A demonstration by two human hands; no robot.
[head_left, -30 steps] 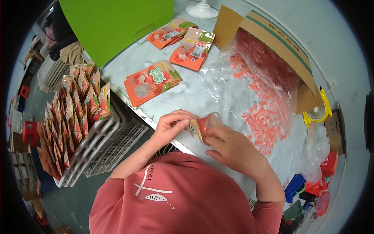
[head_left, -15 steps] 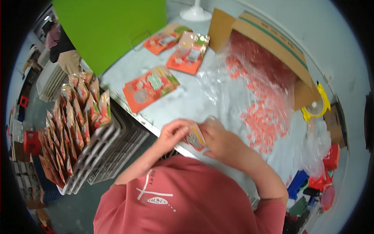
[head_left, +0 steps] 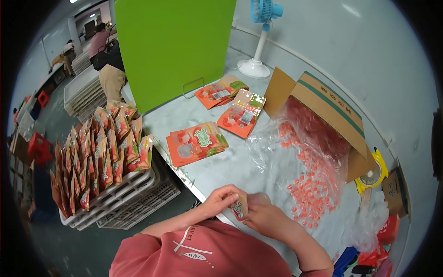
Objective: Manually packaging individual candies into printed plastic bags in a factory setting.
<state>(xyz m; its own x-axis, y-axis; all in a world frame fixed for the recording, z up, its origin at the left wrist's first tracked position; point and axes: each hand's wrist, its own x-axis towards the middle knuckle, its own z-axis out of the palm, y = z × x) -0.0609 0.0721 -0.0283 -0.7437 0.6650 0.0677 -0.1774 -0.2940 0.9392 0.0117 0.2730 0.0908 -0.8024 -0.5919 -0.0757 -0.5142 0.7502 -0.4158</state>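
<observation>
I see both hands, left and right, gripping a small pouch over the grey worktop; a green partition stands far.

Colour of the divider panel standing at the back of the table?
Bright green, plain, no pattern: the divider panel shows clearly in the head view, upright behind the orange pouches.

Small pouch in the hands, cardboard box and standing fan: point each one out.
Small pouch (head_left: 239, 210), head view, on its printed front between both hands.
Cardboard box (head_left: 328, 104), head view, on its upper side panel.
Standing fan (head_left: 264, 10), head view, on its blue head.
</observation>
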